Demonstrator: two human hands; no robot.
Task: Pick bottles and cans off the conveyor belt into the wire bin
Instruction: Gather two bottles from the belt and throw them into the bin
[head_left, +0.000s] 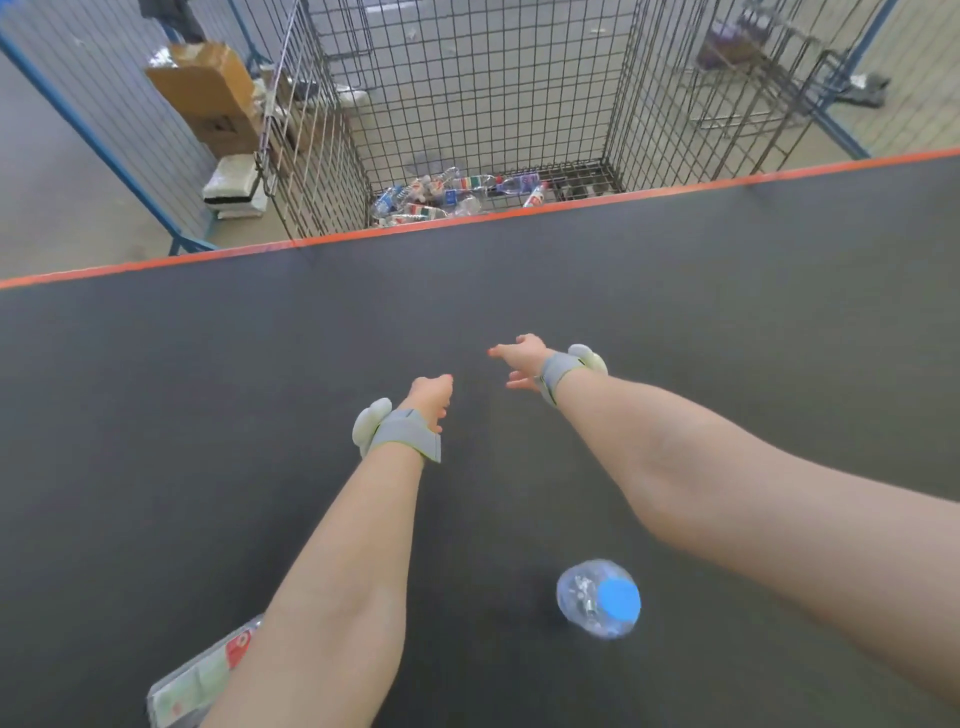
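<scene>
Bottle (597, 597) looks light, thin-walled and slippery, so take it around the body; your left hand (428, 397) and right hand (519, 361) reach out empty, fingers loose.

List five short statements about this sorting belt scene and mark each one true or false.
1. The left hand and the right hand both hold nothing above the belt. True.
2. The wire bin has nothing in it. False: bottles lie on its bottom.
3. A clear bottle with a blue cap is on the belt between the two forearms. True.
4. The right hand grips a can. False: its fingers are spread and it holds nothing.
5. The cardboard box sits to the right of the wire bin. False: it is to the left of it, on the floor side.
</scene>
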